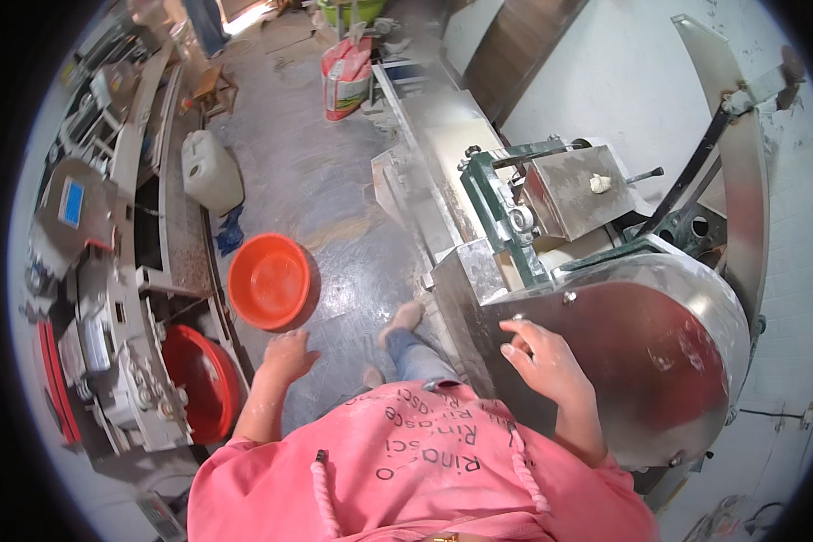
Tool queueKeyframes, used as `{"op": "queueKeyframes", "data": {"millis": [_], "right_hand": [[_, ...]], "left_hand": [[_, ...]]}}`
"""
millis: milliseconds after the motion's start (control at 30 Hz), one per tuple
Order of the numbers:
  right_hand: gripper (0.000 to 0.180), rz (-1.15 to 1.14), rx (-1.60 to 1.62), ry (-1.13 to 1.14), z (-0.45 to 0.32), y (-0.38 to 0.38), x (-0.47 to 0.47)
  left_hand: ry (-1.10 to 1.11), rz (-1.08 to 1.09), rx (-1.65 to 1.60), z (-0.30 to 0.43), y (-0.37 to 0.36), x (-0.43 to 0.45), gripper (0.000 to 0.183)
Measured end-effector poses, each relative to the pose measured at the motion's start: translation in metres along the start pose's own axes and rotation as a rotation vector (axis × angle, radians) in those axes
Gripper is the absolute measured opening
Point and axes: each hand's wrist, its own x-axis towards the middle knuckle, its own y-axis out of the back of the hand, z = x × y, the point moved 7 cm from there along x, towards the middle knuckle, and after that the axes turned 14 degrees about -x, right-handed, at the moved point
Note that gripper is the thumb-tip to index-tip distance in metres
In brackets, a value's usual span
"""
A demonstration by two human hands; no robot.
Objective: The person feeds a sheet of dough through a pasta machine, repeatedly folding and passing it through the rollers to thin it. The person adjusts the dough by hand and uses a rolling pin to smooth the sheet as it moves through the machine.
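Observation:
My left hand [286, 356] hangs in the air near the orange-red plastic basin [269, 281] on the floor. It is empty, its thumb stands apart, and pale powder marks the wrist. On the other side, my right hand [538, 359] holds nothing and is raised beside the rounded metal housing [623, 359] of a machine, thumb and index finger apart. Whether it touches the housing I cannot tell. Behind the housing sit a green roller frame [505, 217] and a metal box [576, 190] with a small whitish lump [600, 183] on top. A pale, powdery bed [471, 152] stretches away from the rollers.
Along the left stand more machines [132, 379], a red basin [203, 386] and a whitish plastic jerrycan [210, 169]. A wooden stool [215, 89] and a red-and-white sack [347, 78] are farther off. Another person's leg [204, 27] shows at the top. The floor [352, 298] looks smooth and shiny.

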Motion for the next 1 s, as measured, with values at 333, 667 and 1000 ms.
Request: {"op": "queueKeyframes", "data": {"millis": [333,667,1000], "right_hand": [[0.029,0.273,0.146,-0.087,0.045,0.001,0.178],[0.029,0.485,0.297,-0.460,0.109,0.021,0.186],[0.037,0.677,-0.098,-0.977,0.207,0.088,0.205]], "left_hand": [[-0.079,-0.256,-0.457,0.041,0.009,0.240,0.049],[0.115,-0.668,0.337,-0.055,-0.009,0.307,0.049],[-0.351,-0.255,-0.305,0.104,0.006,0.607,0.040]]}}
